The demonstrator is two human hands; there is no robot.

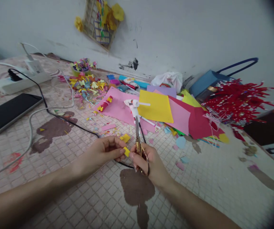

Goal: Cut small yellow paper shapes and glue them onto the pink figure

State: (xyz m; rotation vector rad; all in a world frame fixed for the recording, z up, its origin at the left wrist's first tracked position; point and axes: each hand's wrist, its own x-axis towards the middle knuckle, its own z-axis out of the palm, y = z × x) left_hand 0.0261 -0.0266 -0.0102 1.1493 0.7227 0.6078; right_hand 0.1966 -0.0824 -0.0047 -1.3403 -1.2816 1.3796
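Observation:
Between the fingertips of my left hand [110, 149] is a small piece of yellow paper [126, 151]. My right hand [151, 163] grips a pair of scissors [138, 143] with gold handles, its blades pointing away from me and looking closed. My right fingertips come close to the yellow piece; whether they touch it I cannot tell. Just past my left fingers lies another yellow paper piece [125, 137]. Beyond the scissor tips a white glue gun [133, 108] with a glue stick in its back rests on pink paper [117, 109].
Coloured sheets, a yellow one [156, 106] on top, spread behind the glue gun. Paper scraps [89, 86] heap at the back left. A phone [10, 113], a power strip [19, 82] and cables lie left. Red fuzzy stems [234, 98] and a blue bag [206, 81] stand right.

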